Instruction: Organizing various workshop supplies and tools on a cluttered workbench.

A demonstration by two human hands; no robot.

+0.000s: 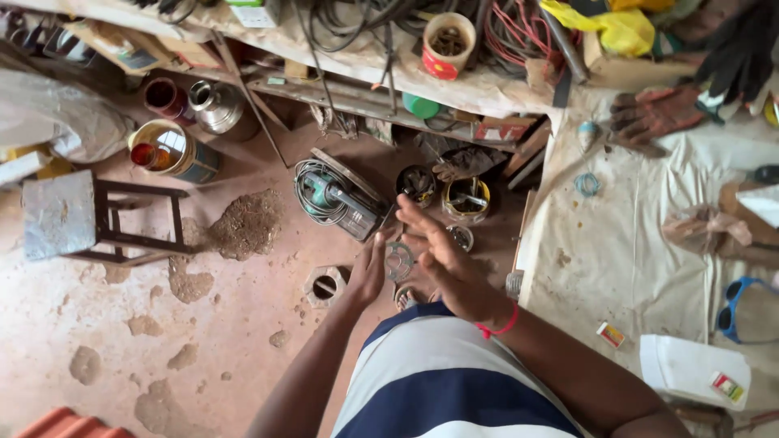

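I hold a small round metal ring [398, 261] with a lattice centre in front of my striped shirt, over the dirt floor. My left hand [367, 274] is at the ring's left edge, fingers curled against it. Just right of the ring is my right hand [448, 261], palm near the ring's other edge and fingers stretched apart toward the upper left. A red band sits on my right wrist [499, 328]. How firmly each hand grips the ring is hard to tell.
A power tool with coiled cable [337, 199], two tins of small parts [466, 199], a hexagonal metal piece [324, 285] and a stool [57, 215] stand on the floor. At right, a cloth-covered table [633, 243] bears gloves [657, 113], blue glasses [734, 304] and a white packet [690, 369].
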